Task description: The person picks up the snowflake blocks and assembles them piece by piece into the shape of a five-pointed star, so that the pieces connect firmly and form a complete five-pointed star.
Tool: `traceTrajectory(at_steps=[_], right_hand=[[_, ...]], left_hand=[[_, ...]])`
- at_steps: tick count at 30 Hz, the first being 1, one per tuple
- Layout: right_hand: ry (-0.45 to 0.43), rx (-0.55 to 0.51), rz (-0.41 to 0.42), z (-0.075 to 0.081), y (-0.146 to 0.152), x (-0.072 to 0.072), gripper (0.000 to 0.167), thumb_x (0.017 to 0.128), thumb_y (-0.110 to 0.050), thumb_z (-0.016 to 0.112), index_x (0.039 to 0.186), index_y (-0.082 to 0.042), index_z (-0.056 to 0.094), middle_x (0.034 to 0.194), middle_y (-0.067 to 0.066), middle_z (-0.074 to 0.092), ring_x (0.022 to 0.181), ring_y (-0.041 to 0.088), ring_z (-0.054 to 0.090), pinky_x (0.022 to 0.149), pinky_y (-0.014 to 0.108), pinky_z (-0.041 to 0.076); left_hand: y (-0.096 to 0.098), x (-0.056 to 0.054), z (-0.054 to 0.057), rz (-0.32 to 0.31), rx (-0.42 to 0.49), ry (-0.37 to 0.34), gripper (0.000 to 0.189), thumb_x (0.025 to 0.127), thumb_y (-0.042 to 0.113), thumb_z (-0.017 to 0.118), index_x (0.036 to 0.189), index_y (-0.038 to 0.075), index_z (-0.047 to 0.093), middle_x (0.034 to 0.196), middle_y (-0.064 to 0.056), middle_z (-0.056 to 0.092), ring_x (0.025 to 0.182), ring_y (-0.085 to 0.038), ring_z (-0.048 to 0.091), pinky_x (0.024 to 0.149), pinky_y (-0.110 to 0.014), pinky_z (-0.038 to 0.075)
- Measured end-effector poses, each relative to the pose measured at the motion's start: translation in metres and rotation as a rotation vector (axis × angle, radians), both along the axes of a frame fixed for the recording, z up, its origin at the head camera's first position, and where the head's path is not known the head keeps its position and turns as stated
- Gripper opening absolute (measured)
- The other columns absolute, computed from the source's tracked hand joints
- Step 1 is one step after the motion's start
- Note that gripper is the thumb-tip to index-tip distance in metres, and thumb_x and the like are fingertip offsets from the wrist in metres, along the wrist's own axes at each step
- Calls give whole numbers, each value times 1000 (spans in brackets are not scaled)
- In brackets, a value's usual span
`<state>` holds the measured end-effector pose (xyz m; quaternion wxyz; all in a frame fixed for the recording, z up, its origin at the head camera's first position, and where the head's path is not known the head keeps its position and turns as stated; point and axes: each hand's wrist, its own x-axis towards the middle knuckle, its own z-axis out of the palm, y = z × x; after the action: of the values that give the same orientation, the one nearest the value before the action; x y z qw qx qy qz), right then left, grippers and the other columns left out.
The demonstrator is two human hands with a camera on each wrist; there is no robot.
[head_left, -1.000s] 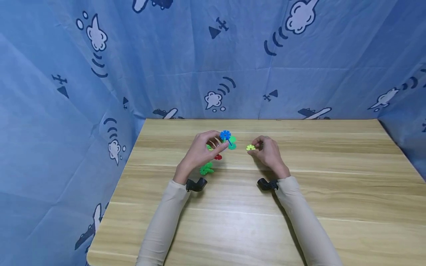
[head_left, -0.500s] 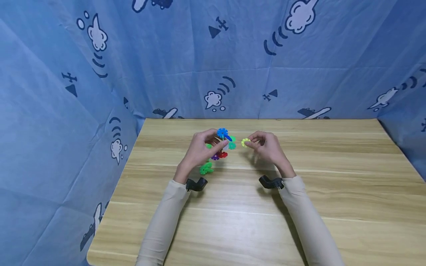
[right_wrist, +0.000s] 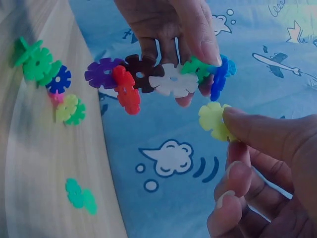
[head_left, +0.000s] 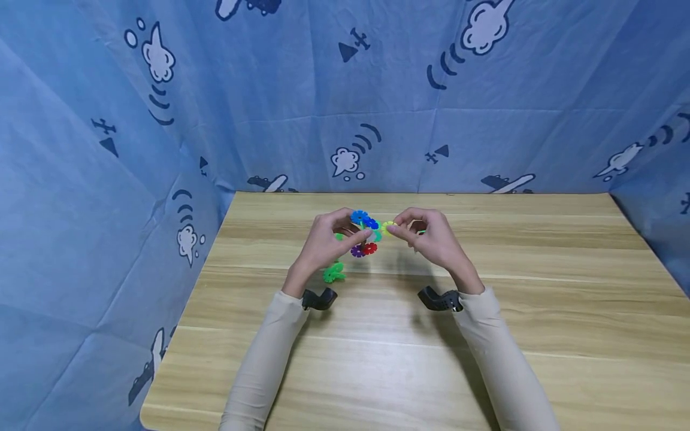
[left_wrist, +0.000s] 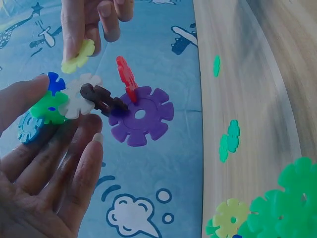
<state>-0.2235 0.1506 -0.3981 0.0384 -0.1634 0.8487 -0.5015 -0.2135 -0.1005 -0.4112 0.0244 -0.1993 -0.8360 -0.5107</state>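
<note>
My left hand (head_left: 331,240) pinches a chain of interlocking plastic snowflake discs between thumb and fingers, above the table. In the right wrist view the chain runs from a purple disc (right_wrist: 101,72) with a red disc (right_wrist: 127,91) slotted into it, through a dark brown disc (right_wrist: 143,74) and a white disc (right_wrist: 174,83), to a green disc (right_wrist: 194,68) and blue discs (right_wrist: 218,79) at the thumb. Thumb and forefinger of my right hand (head_left: 431,239) pinch a yellow disc (right_wrist: 213,120), held close to the chain's white and blue discs with a small gap showing.
On the wooden table (head_left: 377,365), a joined green cluster (head_left: 333,273) lies under the left wrist. Near it are a dark blue disc (right_wrist: 60,79) and another yellow disc (right_wrist: 66,109). A teal pair (right_wrist: 75,193) lies farther off. A blue printed curtain (head_left: 302,143) hangs behind the table.
My right hand has moved left and slightly up with the yellow disc, closing on the chain. The chain has turned in my left hand, so its purple and red discs show more.
</note>
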Motion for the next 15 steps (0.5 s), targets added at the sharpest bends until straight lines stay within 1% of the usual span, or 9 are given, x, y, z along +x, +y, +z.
traceTrajectory(at_steps=[5,9,12,15], right_hand=[[15,-12,24,1,-1,3,22,95,-31,79,99,-10,75,88,13,68,56,19,56,49,29,48],[17,-21,32,1,-2,3,21,95,-30,79,99,-10,75,88,16,69,55,19,56,48,28,47],[15,-21,31,0,-3,3,22,95,-30,78,100,-9,76,91,16,70,57,23,58,49,28,49],[16,-12,28,-1,-3,4,22,96,-29,78,102,-9,76,92,15,71,59,27,59,49,28,51]], left_hand=[[1,1,0,-6,-5,9,27,96,37,77,112,16,72,102,-1,79,91,-14,75,88,-40,64],[3,1,-1,-25,-2,9,31,95,36,77,117,15,72,105,-3,79,90,-14,75,86,-39,64],[4,2,-1,-29,-6,7,34,95,35,77,122,15,71,108,-2,78,91,-14,74,85,-36,64],[5,2,-2,-28,-3,12,33,96,35,76,122,15,70,107,-2,78,90,-14,74,86,-40,64]])
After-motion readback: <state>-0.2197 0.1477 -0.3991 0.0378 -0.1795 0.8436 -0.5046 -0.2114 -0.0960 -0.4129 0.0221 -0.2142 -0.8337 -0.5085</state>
